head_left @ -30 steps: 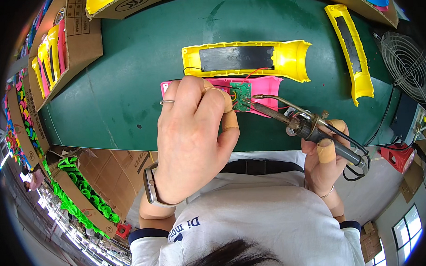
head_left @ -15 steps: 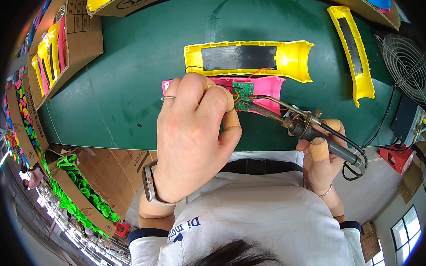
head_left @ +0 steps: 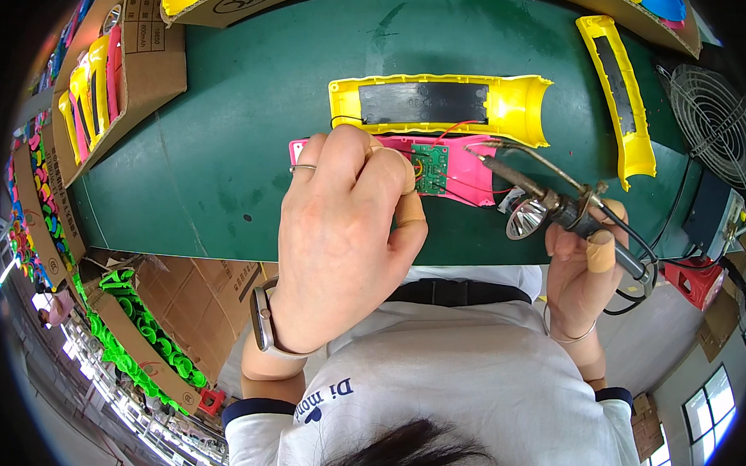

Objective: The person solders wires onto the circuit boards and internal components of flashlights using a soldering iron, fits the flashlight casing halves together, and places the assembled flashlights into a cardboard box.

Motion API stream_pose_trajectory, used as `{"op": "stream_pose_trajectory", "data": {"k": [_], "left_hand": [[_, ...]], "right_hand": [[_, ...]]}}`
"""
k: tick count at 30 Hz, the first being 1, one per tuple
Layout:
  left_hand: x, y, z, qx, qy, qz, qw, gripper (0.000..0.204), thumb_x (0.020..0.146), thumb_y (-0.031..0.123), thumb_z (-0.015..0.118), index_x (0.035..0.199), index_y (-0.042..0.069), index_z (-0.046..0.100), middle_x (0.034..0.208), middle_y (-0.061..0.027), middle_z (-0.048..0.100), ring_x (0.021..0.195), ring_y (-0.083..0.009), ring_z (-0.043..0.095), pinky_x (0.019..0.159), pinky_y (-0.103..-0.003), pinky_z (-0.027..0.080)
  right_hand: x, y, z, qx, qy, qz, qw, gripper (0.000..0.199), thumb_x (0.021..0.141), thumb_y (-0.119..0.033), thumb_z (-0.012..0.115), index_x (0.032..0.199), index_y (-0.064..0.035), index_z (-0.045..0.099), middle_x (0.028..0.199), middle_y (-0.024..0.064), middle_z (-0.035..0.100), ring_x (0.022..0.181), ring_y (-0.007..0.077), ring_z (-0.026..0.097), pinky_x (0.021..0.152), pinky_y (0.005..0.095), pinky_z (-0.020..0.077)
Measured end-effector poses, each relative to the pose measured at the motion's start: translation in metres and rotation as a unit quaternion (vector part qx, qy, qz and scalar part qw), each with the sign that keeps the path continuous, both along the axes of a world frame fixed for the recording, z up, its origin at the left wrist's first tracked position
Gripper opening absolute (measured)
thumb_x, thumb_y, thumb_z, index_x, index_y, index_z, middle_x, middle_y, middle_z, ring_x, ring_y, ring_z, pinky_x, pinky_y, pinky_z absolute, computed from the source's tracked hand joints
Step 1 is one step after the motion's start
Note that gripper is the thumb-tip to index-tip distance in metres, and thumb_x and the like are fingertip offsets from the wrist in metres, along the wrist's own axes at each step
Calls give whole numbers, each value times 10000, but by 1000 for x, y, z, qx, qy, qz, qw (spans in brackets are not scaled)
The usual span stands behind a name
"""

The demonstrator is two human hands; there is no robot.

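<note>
A pink casing (head_left: 465, 175) with a green circuit board (head_left: 432, 168) is being pinched by the left hand (head_left: 340, 232) on the tabletop (head_left: 228, 146); a soldering iron (head_left: 547, 198) is being gripped by the closed right hand (head_left: 581, 273).

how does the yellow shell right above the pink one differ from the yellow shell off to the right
The near yellow shell lies crosswise, just above the pink shell that the left hand rests on; the far yellow shell lies roughly lengthwise, apart near the fan. The near one has wires at its edge; none show on the far one. Both lie open side up with a dark strip inside.
</note>
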State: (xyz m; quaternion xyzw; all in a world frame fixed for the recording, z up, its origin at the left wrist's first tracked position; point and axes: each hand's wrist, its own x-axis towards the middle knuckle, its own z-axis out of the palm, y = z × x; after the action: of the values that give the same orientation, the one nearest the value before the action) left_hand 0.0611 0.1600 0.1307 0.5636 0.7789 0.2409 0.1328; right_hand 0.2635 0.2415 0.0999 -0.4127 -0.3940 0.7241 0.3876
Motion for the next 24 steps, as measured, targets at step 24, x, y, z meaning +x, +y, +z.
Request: {"op": "stream_pose_trajectory", "data": {"k": [24], "left_hand": [[-61, -49, 23, 70, 224, -237, 943, 216, 644, 79, 646, 850, 130, 607, 885, -26, 565, 842, -178, 550, 699, -287, 463]], "right_hand": [[6, 23, 0, 83, 1, 4, 997, 337, 843, -239, 531, 1060, 11, 469, 857, 82, 528, 618, 121, 487, 534, 245, 380]]}}
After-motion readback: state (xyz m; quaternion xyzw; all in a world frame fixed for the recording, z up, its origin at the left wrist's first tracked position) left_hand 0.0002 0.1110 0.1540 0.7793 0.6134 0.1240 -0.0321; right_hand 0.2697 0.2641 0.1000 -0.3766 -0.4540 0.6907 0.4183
